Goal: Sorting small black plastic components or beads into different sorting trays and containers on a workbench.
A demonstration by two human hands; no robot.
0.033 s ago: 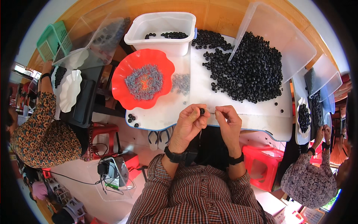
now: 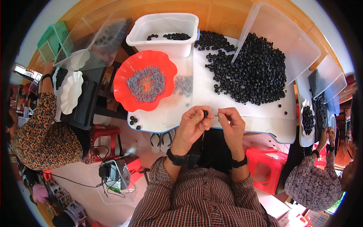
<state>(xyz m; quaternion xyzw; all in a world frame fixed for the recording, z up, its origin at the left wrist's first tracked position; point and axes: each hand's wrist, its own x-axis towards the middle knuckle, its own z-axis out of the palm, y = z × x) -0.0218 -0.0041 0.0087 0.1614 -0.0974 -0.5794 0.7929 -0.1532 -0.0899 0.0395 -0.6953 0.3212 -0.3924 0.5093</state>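
Note:
Just past the near edge of the white table (image 2: 242, 120), my two hands face each other in mid-air. Between the thumb and fingers of my left hand (image 2: 193, 125) is a small black round piece with a hole, like a bead (image 2: 205, 113). My right hand (image 2: 231, 126) is closed in a pinch beside it, on a thin, pale sliver (image 2: 216, 115) pointing toward the black piece; its kind is too small to make out. A red wavy-rimmed dish (image 2: 123, 89) holds many tiny grey pieces. A big heap of similar black pieces (image 2: 257, 72) covers the table's far right.
A white tub (image 2: 162, 47) with some black pieces stands at the back. A clear bin (image 2: 298, 49) lies tipped behind the heap. Loose black pieces (image 2: 134, 120) sit near the left front edge. Red stools (image 2: 266, 166) stand below. Co-workers sit left (image 2: 45, 140) and right (image 2: 312, 185).

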